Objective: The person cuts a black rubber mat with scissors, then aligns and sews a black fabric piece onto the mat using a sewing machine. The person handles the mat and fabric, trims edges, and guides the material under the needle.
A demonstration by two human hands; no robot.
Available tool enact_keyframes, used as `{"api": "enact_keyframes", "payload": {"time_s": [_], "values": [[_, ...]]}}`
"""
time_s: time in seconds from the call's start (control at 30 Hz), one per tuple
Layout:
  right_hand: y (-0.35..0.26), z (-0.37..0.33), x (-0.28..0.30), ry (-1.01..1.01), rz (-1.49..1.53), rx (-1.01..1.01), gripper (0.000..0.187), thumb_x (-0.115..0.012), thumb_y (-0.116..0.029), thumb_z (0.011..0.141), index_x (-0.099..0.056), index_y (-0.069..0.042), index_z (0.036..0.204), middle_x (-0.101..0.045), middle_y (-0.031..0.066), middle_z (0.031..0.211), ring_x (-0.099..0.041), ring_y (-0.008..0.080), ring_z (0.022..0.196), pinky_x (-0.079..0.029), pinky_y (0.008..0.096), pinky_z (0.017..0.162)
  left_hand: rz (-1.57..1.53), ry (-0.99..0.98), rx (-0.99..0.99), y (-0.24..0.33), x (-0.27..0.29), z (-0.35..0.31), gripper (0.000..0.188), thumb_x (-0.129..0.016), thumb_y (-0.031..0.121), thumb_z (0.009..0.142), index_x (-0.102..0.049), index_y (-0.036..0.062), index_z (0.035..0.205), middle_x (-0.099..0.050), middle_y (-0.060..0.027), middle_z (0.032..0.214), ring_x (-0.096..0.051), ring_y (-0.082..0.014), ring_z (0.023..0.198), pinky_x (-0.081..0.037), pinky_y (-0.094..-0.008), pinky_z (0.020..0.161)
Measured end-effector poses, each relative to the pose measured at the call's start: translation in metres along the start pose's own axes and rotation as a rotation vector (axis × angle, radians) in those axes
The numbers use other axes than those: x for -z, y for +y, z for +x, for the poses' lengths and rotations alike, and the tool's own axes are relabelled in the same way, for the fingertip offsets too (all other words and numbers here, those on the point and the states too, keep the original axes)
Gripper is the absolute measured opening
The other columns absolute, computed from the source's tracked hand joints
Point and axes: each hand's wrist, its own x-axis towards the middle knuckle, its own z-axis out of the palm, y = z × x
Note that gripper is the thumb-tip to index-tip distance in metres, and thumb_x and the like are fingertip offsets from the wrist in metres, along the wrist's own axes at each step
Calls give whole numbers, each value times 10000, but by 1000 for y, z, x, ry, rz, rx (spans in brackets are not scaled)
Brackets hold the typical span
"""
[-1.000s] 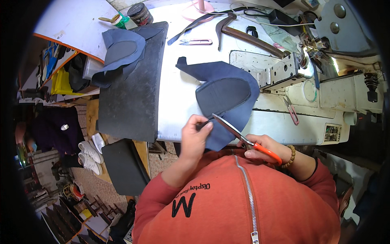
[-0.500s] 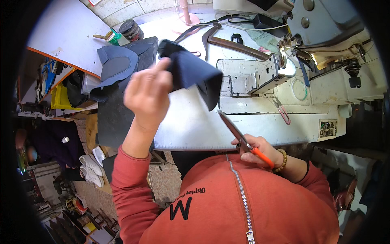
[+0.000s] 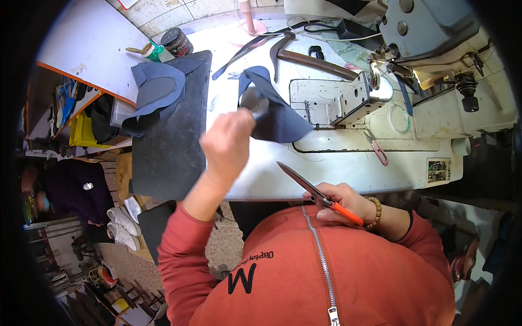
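My left hand (image 3: 228,140) is closed, its fingers curled at the near left edge of a dark navy shaped piece (image 3: 280,120), perhaps a shoe upper. The piece is held above the white table and curves around a gap with something pale inside it; whether it is cloth or leather I cannot tell. My right hand (image 3: 343,196), close to my body at the table's front edge, grips orange-handled scissors (image 3: 298,178). Their blades look closed and point up and left, apart from the navy piece. Beaded bracelet (image 3: 373,213) on the right wrist.
More blue-grey cut pieces (image 3: 157,89) lie on a black mat (image 3: 168,163) at left. Behind are a hammer (image 3: 315,63), a dark strap (image 3: 239,56) and a dark jar (image 3: 176,41). A sewing machine (image 3: 435,32) stands at right, with small pink-handled snips (image 3: 376,148) near it.
My left hand has moved right and nearer my body, turning the navy piece so its gap shows. The scissors have tipped lower, their points shifting slightly left.
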Motion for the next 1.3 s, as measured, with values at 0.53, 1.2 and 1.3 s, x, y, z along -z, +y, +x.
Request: {"api": "enact_keyframes", "payload": {"time_s": [0.53,1.2,1.3], "values": [[11,-14,-3,68,43,59,439,-717,-160,822,-552,-30,1208,-579,12,795,-474,85,684,-417,221,647,251,-251,-627,-5,14,-35,104,-593,155,711,-615,110,801,-628,-43,912,-560,-127,714,-343,-234,527],[-80,123,10,220,-518,502,554,-665,61,741,-504,-60,1258,-609,115,1071,-629,193,887,-520,295,779,-351,-150,288,32,40,-13,262,-677,-61,652,-660,47,890,-560,-159,1141,-470,-348,1113,-370,-423,952],[-80,132,-5,303,-515,507,489,-697,-41,727,-537,-99,1185,-642,87,830,-650,256,755,-514,338,659,-557,-67,474,34,39,-13,271,-670,-92,662,-661,13,912,-563,-161,1125,-522,-311,1061,-424,-388,896]]}}
